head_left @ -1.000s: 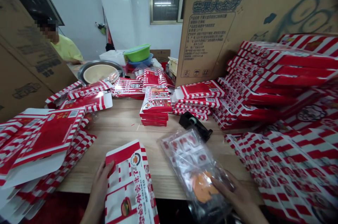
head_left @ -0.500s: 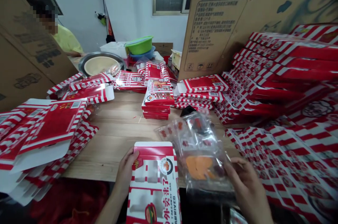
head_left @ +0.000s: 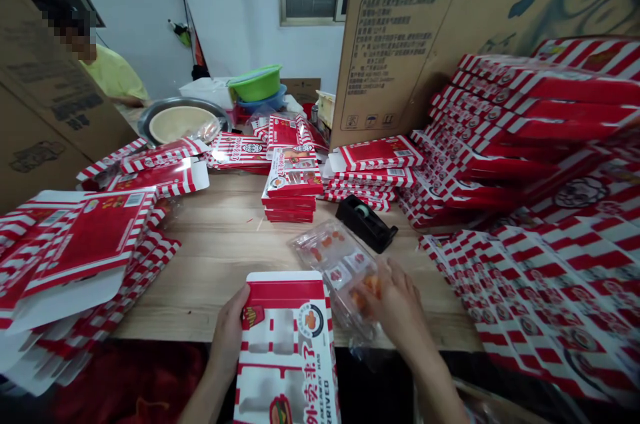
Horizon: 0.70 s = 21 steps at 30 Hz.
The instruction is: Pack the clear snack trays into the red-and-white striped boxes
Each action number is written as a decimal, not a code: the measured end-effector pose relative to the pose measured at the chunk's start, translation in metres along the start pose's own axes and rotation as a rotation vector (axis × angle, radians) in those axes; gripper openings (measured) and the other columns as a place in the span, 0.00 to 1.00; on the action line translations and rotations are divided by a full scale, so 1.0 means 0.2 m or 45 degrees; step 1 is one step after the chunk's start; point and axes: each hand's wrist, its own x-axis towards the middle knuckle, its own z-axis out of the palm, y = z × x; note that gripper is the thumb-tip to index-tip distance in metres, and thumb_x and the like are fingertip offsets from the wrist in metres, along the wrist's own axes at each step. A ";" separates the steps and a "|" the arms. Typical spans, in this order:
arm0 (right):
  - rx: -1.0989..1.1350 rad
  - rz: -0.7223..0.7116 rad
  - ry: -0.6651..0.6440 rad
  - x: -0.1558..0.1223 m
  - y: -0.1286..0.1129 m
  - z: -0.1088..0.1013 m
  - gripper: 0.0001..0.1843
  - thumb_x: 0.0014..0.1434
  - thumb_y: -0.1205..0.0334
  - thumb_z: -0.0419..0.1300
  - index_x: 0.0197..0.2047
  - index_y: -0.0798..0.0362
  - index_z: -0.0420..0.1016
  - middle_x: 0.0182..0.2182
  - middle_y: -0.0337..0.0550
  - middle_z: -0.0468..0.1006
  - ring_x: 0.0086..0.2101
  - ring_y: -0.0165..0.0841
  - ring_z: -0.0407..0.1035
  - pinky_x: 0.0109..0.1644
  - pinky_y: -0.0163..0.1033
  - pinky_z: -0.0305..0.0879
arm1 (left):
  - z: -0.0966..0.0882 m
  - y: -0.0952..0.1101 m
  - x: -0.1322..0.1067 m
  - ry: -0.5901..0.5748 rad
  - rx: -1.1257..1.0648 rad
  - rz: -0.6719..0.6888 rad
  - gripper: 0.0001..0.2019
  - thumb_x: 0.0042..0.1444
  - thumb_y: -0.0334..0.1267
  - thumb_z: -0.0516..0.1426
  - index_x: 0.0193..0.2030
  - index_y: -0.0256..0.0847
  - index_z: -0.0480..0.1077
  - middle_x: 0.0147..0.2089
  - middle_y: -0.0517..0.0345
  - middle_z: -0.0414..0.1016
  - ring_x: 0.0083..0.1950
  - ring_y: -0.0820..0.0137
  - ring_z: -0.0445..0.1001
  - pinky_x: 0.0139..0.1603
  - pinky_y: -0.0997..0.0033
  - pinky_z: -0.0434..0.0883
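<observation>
My left hand grips the left edge of a red-and-white striped box that lies over the near edge of the wooden table. My right hand is closed on a clear plastic pack of small toy food pieces. The pack lies flat on the table right beside the box's open end. A black tape dispenser sits just behind the pack.
Flat striped cartons are piled at left and right, with filled boxes stacked centre and far right. Large cardboard cartons stand behind. A person in yellow sits at far left near bowls.
My right hand has lowered the plastic pack from mid-air onto the table and drawn it toward the box. The left hand keeps its hold on the box.
</observation>
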 end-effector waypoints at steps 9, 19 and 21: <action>0.266 -0.046 -0.153 0.10 0.05 -0.24 0.11 0.51 0.55 0.60 0.35 0.52 0.73 0.26 0.41 0.77 0.27 0.36 0.71 0.31 0.36 0.65 | 0.09 0.03 -0.02 -0.065 0.022 0.193 0.18 0.42 0.50 0.63 0.34 0.39 0.71 0.30 0.61 0.79 0.35 0.65 0.78 0.33 0.74 0.72; 1.598 0.298 0.622 0.00 -0.17 -0.27 0.15 0.45 0.51 0.68 0.30 0.51 0.71 0.25 0.40 0.75 0.32 0.38 0.73 0.38 0.42 0.69 | 0.16 0.02 -0.10 -0.524 0.184 0.281 0.18 0.51 0.54 0.59 0.30 0.39 0.69 0.26 0.63 0.71 0.28 0.74 0.68 0.30 0.79 0.66; 1.819 0.381 0.302 0.00 -0.22 -0.22 0.16 0.43 0.51 0.69 0.30 0.52 0.73 0.26 0.43 0.78 0.34 0.42 0.75 0.37 0.45 0.71 | 0.16 0.03 -0.12 -0.581 0.230 0.329 0.18 0.53 0.54 0.57 0.31 0.39 0.70 0.27 0.62 0.72 0.30 0.73 0.68 0.32 0.79 0.66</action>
